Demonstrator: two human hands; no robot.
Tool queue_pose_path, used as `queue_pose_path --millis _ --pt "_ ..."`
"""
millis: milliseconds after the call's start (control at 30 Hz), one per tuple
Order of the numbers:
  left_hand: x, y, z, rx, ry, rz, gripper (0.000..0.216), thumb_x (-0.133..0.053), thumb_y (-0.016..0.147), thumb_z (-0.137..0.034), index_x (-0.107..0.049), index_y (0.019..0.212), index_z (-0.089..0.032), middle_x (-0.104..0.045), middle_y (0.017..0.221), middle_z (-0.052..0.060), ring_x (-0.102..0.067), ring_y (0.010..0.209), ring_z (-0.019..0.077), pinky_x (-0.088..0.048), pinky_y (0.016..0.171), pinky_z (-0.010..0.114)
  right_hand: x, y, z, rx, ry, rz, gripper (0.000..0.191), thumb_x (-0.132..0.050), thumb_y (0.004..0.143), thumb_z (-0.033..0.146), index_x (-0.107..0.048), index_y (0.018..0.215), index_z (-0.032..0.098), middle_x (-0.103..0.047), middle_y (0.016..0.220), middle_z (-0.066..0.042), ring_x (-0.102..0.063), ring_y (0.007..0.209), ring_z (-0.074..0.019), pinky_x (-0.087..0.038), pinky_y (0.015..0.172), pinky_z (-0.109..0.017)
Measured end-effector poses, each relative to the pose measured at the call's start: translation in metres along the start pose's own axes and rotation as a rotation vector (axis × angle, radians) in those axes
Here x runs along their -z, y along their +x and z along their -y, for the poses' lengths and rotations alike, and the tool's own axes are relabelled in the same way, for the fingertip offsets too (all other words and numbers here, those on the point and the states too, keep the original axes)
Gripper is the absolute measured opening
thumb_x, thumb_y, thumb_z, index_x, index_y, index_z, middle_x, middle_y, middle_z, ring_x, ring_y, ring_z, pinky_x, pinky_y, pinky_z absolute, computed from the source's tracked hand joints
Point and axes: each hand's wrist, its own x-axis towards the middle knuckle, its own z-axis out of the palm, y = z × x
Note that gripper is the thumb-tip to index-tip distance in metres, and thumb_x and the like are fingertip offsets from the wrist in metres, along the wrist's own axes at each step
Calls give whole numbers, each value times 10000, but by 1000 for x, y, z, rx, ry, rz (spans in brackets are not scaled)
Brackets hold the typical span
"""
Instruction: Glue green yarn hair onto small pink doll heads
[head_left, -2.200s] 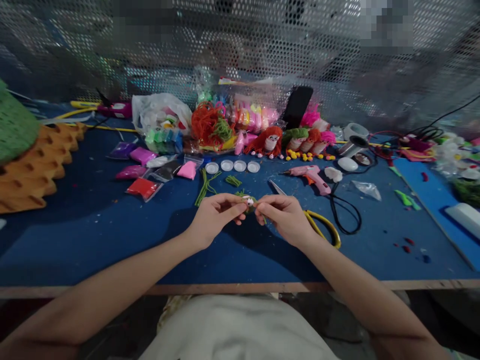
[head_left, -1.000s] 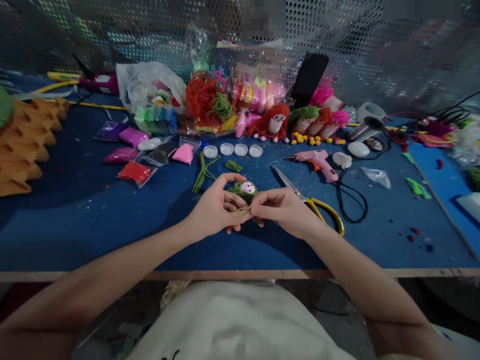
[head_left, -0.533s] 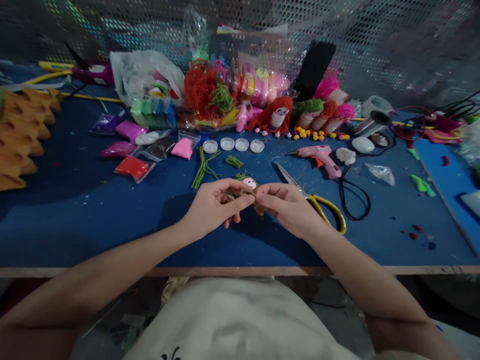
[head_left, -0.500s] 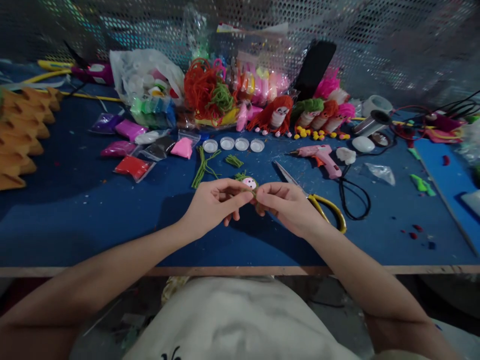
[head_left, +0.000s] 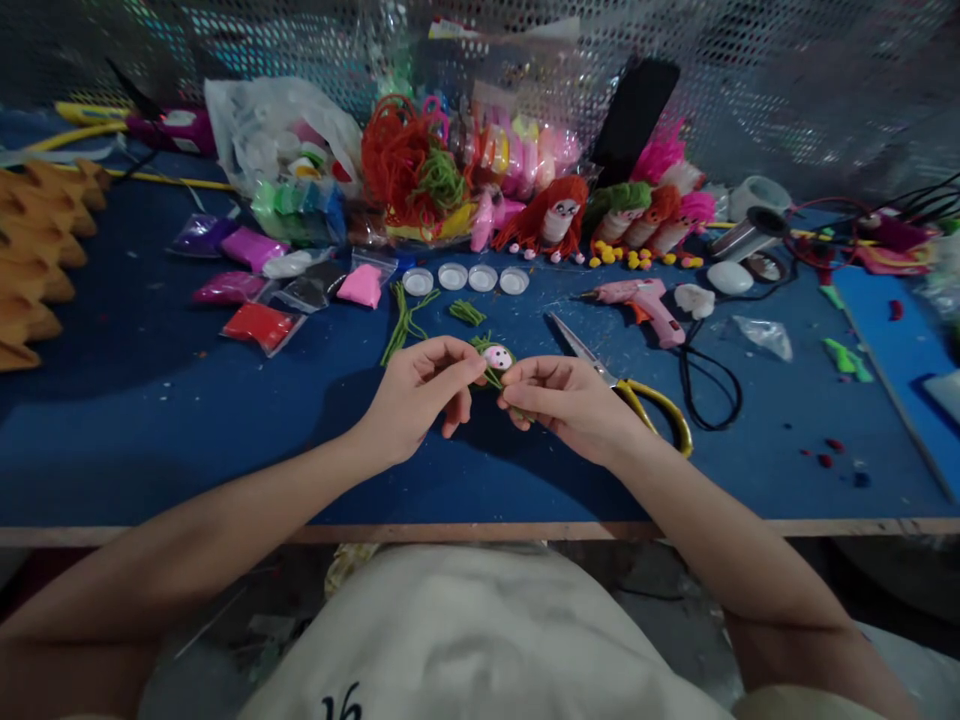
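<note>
Between my two hands is a small doll's head (head_left: 498, 357) with a pale pink face, dark dots for eyes and green yarn around it. My left hand (head_left: 424, 392) pinches the end of a green yarn strand (head_left: 492, 377) between thumb and forefinger. Thumb and fingers of my right hand (head_left: 562, 402) are closed on green yarn just below and right of the head. Whether the head rests on the table or hangs from the yarn, I cannot tell. Beyond my left hand lie long green yarn pieces (head_left: 405, 318) and a short cut green bundle (head_left: 467, 313).
Scissors (head_left: 637, 392) with yellow handles lie right of my right hand. Behind them are a pink glue gun (head_left: 643, 306) and its black cord. White round caps (head_left: 514, 281), clay packets (head_left: 262, 325), finished yarn dolls (head_left: 559, 218) and orange-red yarn (head_left: 394, 160) line the back.
My left hand has moved slightly up and left from my right hand, drawing out a green strand between them. More of the doll's face shows. The whole view has shifted slightly.
</note>
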Motion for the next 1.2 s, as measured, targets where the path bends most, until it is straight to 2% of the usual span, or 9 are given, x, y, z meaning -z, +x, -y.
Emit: queue_pose_path --millis 200,367,767,1000,1200 --pt "-2 1 -6 81 -66 -15 124 -670 787 -250 -604 728 -163 -581 583 -47 -492 343 53 -332 259 149 -1 1 -1 -22 38 22 300 -913 645 230 -694 839 161 -748 693 -11 -631 553 -86 -456 513 -199" --pt "0 2 -7 169 -104 42 110 -624 801 -216 -571 713 -178 -482 523 -81 -393 299 35 -297 241 139 -1 -1 1 -44 32 11 343 -915 642 244 -665 863 164 -747 687 -7 -623 542 -80 -457 516 -198" --pt "0 3 -9 206 -276 77 108 -610 806 -169 -531 737 -195 -501 545 -95 -317 284 14 -244 222 98 -1 -1 2 -71 41 13 366 -926 628 250 -655 861 170 -750 692 -8 -624 542 -80 -461 518 -198" --pt "-1 2 -11 196 -319 41 150 -601 793 -150 -495 697 -194 -497 538 -93 -314 285 12 -244 226 91 1 0 0 -65 36 -2 366 -930 626 250 -675 876 169 -749 695 -6 -627 551 -86 -467 519 -205" --pt "-2 2 -8 194 -329 23 155 -616 796 -155 -500 704 -199 -503 547 -98 -321 295 13 -245 235 95 3 0 -1 -80 19 -21 339 -937 618 266 -756 884 160 -757 713 -16 -623 555 -82 -489 519 -207"
